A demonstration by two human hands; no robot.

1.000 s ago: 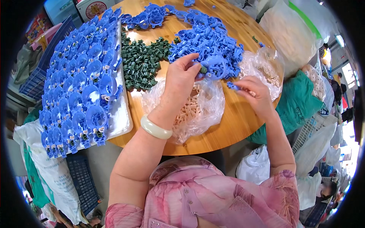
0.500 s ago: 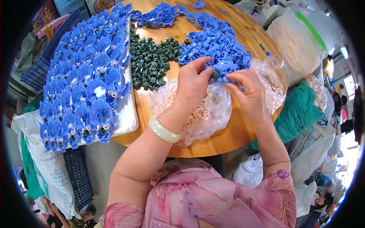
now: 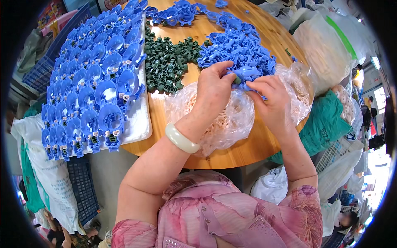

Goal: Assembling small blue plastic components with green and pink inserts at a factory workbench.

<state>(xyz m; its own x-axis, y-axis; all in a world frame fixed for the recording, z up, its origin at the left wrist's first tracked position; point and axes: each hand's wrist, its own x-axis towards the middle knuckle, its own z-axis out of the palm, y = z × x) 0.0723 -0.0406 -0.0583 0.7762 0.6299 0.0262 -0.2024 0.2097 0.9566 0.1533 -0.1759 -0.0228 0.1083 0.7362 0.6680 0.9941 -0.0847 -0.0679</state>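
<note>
My left hand [image 3: 215, 89] is closed in a pinch on a small dark green plastic piece [image 3: 237, 80], just in front of the heap of blue plastic parts [image 3: 235, 47]. Close beside it, my right hand [image 3: 271, 97] pinches a small blue plastic piece [image 3: 247, 87], mostly covered by the fingers. The two pieces meet or nearly meet between my fingertips; I cannot tell whether they are joined. Below my hands lies an open clear plastic bag [image 3: 242, 118] of small peach-coloured parts. Left of the blue heap spreads a pile of dark green parts [image 3: 167, 62].
A white board [image 3: 140, 124] on the left bears rows of blue cup-shaped pieces [image 3: 108, 93] with small figures attached. More blue cups [image 3: 182, 16] lie at the table's far side. A second clear bag [image 3: 300, 97] sits at right. Sacks and a green bag [image 3: 324, 120] crowd the table's right edge.
The view has shifted slightly, so the table's contents appear a little to the right. Both hands keep their pinch at the same place by the blue heap.
</note>
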